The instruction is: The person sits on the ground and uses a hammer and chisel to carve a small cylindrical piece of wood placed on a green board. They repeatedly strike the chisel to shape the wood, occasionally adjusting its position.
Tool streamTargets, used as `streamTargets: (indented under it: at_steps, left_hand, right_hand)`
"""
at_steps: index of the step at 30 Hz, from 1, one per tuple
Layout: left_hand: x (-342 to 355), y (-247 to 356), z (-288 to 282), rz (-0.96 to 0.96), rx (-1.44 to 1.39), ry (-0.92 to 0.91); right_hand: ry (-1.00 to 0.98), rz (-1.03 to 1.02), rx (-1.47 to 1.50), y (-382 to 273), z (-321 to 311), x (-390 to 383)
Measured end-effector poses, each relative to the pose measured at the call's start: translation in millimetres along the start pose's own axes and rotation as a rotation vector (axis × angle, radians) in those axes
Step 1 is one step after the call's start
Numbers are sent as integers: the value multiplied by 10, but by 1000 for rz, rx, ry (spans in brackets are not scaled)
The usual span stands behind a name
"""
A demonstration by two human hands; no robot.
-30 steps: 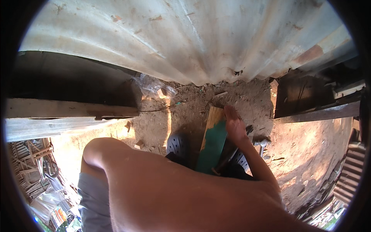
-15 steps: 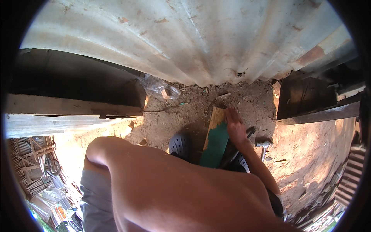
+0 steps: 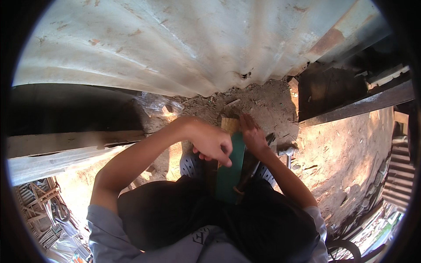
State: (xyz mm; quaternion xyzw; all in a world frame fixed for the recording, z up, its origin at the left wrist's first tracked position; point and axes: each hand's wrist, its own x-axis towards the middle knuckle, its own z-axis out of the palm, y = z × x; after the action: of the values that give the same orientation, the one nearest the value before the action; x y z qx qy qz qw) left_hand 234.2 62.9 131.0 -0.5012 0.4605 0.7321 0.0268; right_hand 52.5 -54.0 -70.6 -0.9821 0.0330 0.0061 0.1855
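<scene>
A long wooden board, painted green with a bare wood patch at its far end, lies lengthwise between my feet. My left hand hangs over the board's left side with its fingers curled in; whatever they hold, if anything, is hidden. Against the far right edge of the board rests my right hand, its fingers stretched out flat. A dark, slender tool lies on the ground just right of that hand. Farther right is a hammer with a metal head.
Grey clogs flank the board on the dirt ground. A corrugated metal sheet spans the far side. Clear plastic lies at the far left, and a wooden beam juts in from the right.
My left arm no longer stretches across the near side; its hand, unseen before, is now over the board. The view has shifted, while my right hand stays at the board's far right edge.
</scene>
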Motion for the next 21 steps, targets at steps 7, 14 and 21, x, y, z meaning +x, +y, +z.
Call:
streamTargets:
  at_steps: [7,14,21]
  left_hand:
    - [373,-1221,-82,-575,-49,203]
    - [432,-1619,33,-732,-23,278]
    - [413,-1644,77,-699,11,380]
  right_hand:
    - [-27,-61,-76,-96,-96,26]
    - [84,22,-11,-116,145,-58]
    - [23,25,-99,-84,48,-49]
